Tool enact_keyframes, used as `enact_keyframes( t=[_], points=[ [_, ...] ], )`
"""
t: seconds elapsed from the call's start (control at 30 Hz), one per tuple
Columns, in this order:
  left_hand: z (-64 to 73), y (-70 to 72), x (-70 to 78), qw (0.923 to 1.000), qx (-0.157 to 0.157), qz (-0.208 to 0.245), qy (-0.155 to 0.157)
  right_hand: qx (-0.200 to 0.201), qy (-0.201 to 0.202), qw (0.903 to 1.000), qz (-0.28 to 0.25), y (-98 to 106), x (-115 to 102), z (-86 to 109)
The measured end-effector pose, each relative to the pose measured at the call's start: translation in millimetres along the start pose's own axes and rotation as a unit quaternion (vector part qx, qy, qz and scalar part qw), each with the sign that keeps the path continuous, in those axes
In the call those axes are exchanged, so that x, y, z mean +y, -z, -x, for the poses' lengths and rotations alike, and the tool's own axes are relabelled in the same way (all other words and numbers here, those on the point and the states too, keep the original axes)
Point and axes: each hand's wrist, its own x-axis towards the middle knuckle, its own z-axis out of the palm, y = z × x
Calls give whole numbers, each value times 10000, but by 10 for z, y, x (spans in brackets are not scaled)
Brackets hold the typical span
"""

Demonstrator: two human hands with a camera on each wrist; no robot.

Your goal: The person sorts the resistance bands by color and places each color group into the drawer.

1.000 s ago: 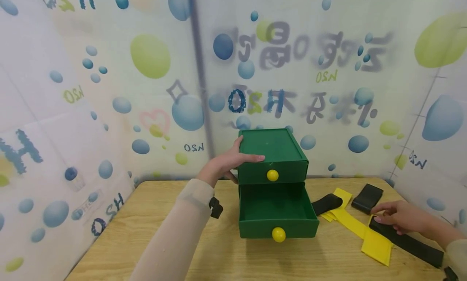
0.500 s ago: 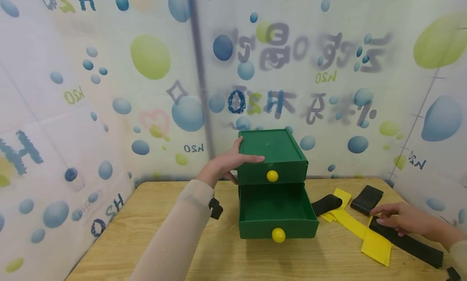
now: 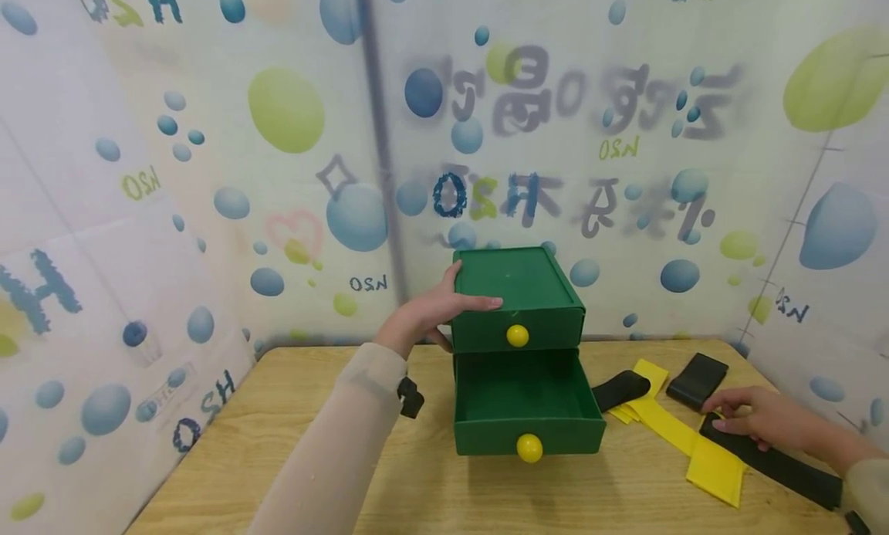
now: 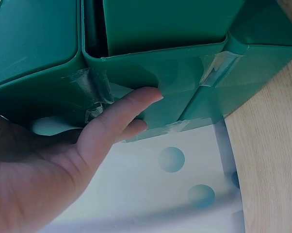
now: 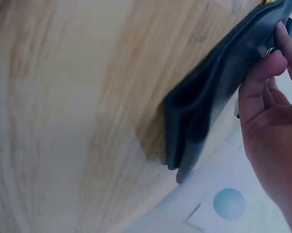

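Note:
A green two-drawer box [image 3: 514, 276] with yellow knobs stands mid-table, its lower drawer [image 3: 524, 435] pulled out and bare inside. My left hand [image 3: 436, 307] rests against its upper left corner, with the thumb stretched over the top. In the left wrist view, straight fingers [image 4: 131, 107] lie along the taped green side. On the right, my right hand [image 3: 767, 418] pinches the upper end of a black folded strip [image 3: 778, 462]. The right wrist view shows the folded layers of this black strip [image 5: 199, 116] beside the thumb.
Folded yellow strips [image 3: 718, 469] lie partly under the black strip. Another black piece [image 3: 621, 388] sits against the box's right side, and a black folded case [image 3: 698, 379] lies behind my right hand. Printed curtains [image 3: 312, 211] close off the wooden table [image 3: 312, 427].

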Motion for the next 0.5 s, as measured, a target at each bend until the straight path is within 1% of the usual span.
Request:
enact_keyframes(
  t=[0.1, 0.17, 0.23, 0.3, 0.33, 0.4, 0.5],
  points=[
    [4, -1, -1, 10000, -10, -26, 0, -44, 44, 10000, 38, 14, -12, -4],
    [5, -2, -3, 10000, -20, -14, -5, 11, 290, 9994, 164, 32, -2, -3],
    [5, -1, -5, 10000, -26, -9, -14, -25, 487, 9988, 86, 62, 11, 9],
    [6, 2, -8, 10000, -14, 7, -11, -132, 685, 9975, -97, 97, 22, 22],
    [4, 1, -7, 10000, -10, 18, -3, -255, 736, 9966, -284, 119, 26, 36],
    [6, -3, -3, 10000, -7, 11, 5, -555, 585, 9941, -727, 162, 19, 68],
    [9, -5, -2, 10000, -13, 17, 17, -808, 550, 9901, -1005, 195, 2, 107]
  ],
)
